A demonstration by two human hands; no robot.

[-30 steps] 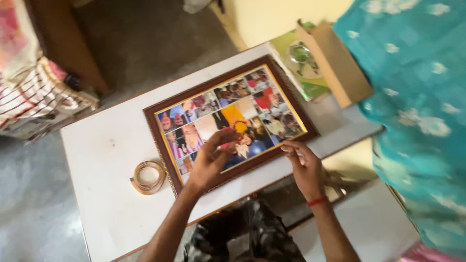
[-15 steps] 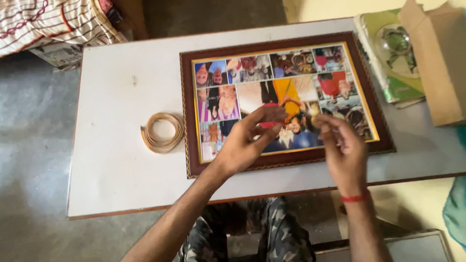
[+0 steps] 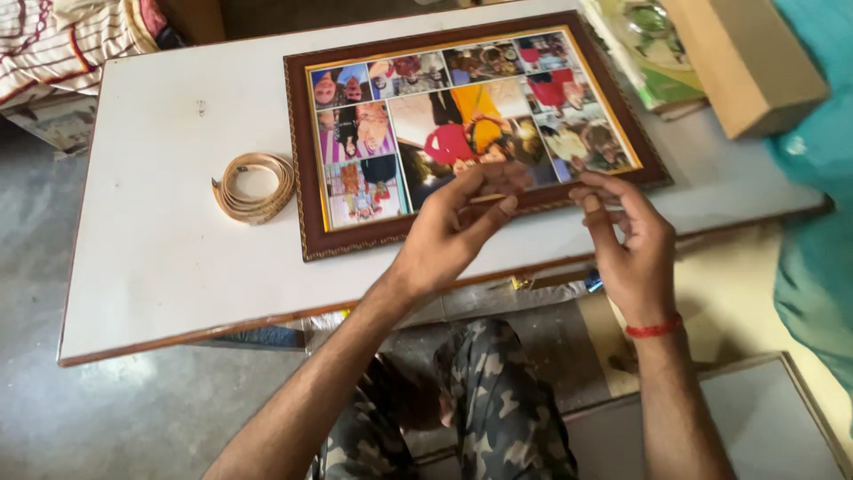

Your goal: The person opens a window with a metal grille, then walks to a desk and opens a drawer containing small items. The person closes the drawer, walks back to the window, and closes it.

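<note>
Over the near edge of the picture frame point(image 3: 471, 124), the left hand point(image 3: 453, 227) pinches a thin strip between thumb and fingertips, while the right hand point(image 3: 631, 240) curls loosely, its hold unclear. The frame lies flat on the white table point(image 3: 160, 267), a tape coil point(image 3: 256, 185) beside it.

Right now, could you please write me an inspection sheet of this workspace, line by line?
Surface: white table with brown edge, on grey floor.
Job's things: framed photo collage lying flat; thin strip between the fingers.
Clutter: coiled tan band left of the frame; cardboard box; green booklet.
Hands: left hand pinches the strip; right hand, with red wrist thread, is close beside it.
Cables: nothing seen.
Surroundings: striped cloth; another person's teal garment.
</note>
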